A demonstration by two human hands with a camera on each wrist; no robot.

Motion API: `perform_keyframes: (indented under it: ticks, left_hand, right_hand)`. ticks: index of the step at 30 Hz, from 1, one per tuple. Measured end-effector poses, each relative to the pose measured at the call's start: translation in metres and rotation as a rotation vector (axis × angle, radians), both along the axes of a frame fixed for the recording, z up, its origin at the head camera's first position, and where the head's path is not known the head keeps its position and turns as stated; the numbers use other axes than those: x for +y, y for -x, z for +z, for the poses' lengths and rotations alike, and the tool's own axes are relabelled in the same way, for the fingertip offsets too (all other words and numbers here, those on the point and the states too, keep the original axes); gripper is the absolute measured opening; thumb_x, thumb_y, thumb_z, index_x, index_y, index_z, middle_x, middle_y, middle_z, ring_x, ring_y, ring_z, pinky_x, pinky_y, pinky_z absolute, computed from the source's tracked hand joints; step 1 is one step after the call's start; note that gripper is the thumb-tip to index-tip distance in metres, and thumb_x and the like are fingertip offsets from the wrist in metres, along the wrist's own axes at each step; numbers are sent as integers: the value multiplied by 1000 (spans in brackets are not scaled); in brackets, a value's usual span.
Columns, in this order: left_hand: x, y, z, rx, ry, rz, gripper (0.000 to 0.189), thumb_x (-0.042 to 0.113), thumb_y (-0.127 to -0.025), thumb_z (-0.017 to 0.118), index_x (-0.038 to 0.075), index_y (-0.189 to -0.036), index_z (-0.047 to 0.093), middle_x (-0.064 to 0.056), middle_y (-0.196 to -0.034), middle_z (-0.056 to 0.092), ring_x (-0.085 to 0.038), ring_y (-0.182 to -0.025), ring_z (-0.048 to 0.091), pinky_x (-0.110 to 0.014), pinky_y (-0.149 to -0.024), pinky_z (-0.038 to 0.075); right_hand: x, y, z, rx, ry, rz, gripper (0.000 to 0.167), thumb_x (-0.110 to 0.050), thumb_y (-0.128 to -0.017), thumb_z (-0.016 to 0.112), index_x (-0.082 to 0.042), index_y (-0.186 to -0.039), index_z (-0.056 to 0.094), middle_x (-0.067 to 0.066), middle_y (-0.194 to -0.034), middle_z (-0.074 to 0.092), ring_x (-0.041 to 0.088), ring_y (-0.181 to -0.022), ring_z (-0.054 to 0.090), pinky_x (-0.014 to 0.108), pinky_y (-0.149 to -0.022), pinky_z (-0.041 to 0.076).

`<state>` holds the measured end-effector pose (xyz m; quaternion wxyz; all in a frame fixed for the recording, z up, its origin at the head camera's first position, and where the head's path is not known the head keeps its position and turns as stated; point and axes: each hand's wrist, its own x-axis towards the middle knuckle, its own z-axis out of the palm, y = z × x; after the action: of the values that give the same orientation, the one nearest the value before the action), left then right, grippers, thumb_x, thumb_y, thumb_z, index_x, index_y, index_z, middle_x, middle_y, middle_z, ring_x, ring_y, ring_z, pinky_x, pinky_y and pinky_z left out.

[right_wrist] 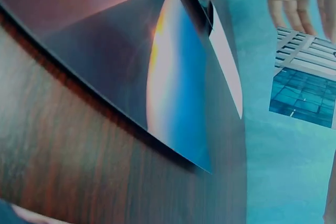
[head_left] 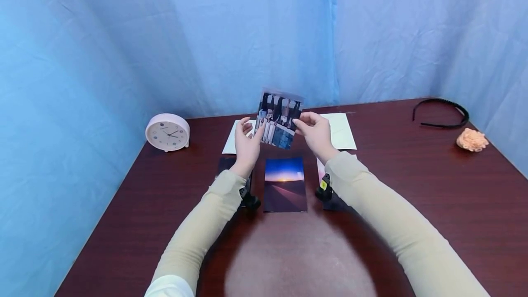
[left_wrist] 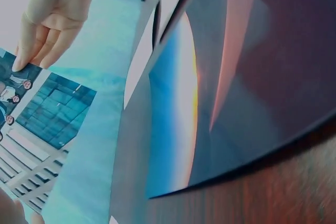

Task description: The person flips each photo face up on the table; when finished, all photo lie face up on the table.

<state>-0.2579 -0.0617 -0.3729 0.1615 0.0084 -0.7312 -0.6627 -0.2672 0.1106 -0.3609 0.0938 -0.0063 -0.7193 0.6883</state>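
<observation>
- Head view: a pale-blue curtain (head_left: 247,35) backs the scene, largest of all.
- Dark-red table (head_left: 412,223), glossy enough that a thin sheet could skid if brushed.
- Two forearms in cream sleeves, left sleeve (head_left: 206,223) and right sleeve (head_left: 392,214), reach over flat prints; dipping an arm might drag one out of place.
- Sunset print (head_left: 284,191) lies between the forearms, with a left white sheet (head_left: 232,141) and a right white sheet (head_left: 342,132) farther back.
- Photo (head_left: 280,120) is held up above the table, its printed people upside down (at least from the wearer's side). Being thin, it could bend or crease if the hands pull unevenly.
- White clock (head_left: 168,133) stands at the left, well apart.
- Right hand (head_left: 317,134) pinches the photo's right edge between thumb and fingers; a loosened pinch would probably let it swing or drop.
- Left hand (head_left: 249,145) has its fingers spread wide from the thumb, which overlaps the opposite edge; I cannot tell how firmly it presses, so support there may be weak.
- Black headband (head_left: 466,116) and peach flower (head_left: 472,140) sit far right, unlikely to interfere.
</observation>
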Motion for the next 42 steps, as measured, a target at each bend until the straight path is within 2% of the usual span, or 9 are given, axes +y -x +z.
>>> perform_keyframes:
  ticks: [3, 7, 12, 15, 20, 25, 29, 33, 42]
  left_hand:
    - [0, -3, -1, -56, -97, 25, 51, 11, -92, 59, 3, -136, 35, -17, -127, 40, -31, -127, 40, -43, -105, 38]
    - [4, -5, -5, -131, -222, 28, 54, 9, -92, 58, 7, -139, 31, -17, -130, 38, -30, -127, 40, -41, -102, 41]
    - [15, -4, -5, -139, -293, -1, 51, 6, -93, 57, 6, -138, 34, -23, -130, 39, -29, -118, 49, -39, -98, 45]
    - [23, -3, -4, -131, -323, -37, 48, 3, -92, 57, 4, -136, 37, -20, -122, 45, -24, -108, 53, -36, -95, 48]
    - [32, -1, -4, -132, -360, -65, 42, 2, -93, 55, 1, -132, 40, -6, -101, 49, -13, -89, 54, -38, -91, 51]
    - [31, 0, -5, -124, -371, -46, 33, 3, -94, 54, 2, -126, 45, -3, -93, 51, -10, -82, 56, -46, -93, 49]
    - [28, -1, -8, -107, -352, -27, 30, 1, -93, 56, 2, -122, 48, -2, -89, 51, -10, -80, 56, -32, -83, 54]
    - [26, -2, -11, -72, -300, -14, 28, 0, -92, 57, 0, -119, 50, -1, -87, 49, -9, -78, 53, -19, -72, 51]
    - [17, -2, -12, -60, -218, 7, 26, -2, -90, 58, -3, -115, 54, 1, -87, 47, -9, -76, 49, -16, -67, 45]
  right_hand:
    - [-1, 1, -1, -8, 51, -34, 25, -10, -90, 64, 3, -110, 61, 11, -102, 62, 2, -76, 62, 35, -82, 55]
    - [-3, 2, -2, 15, 201, -109, 7, -6, -89, 64, -5, -93, 57, 2, -85, 56, 6, -75, 61, 28, -74, 57]
    - [-7, 5, -3, 64, 397, -150, 18, 2, -88, 62, -10, -80, 50, 2, -78, 52, 7, -71, 61, 25, -68, 57]
    - [-7, 6, -3, 67, 442, -165, 19, 2, -88, 62, -10, -79, 50, 2, -81, 54, 8, -70, 62, 22, -66, 56]
    - [-9, 4, -5, 31, 445, -168, 17, -1, -88, 62, -11, -81, 51, 4, -83, 54, 10, -71, 64, 22, -69, 56]
    - [-13, 1, -8, 12, 429, -129, 15, -3, -89, 62, -11, -84, 51, 4, -81, 54, 11, -70, 65, 25, -72, 56]
    - [-14, -1, -13, 7, 413, -103, 15, -4, -89, 62, -10, -83, 49, 4, -79, 53, 11, -70, 65, 25, -73, 56]
    - [-12, -2, -18, -3, 405, -87, 16, -5, -90, 62, -9, -82, 48, 2, -77, 55, 10, -69, 65, 23, -73, 56]
    - [11, 2, -22, -20, 358, -60, 12, -7, -90, 63, -11, -89, 52, -3, -77, 58, 8, -69, 64, 23, -71, 56]
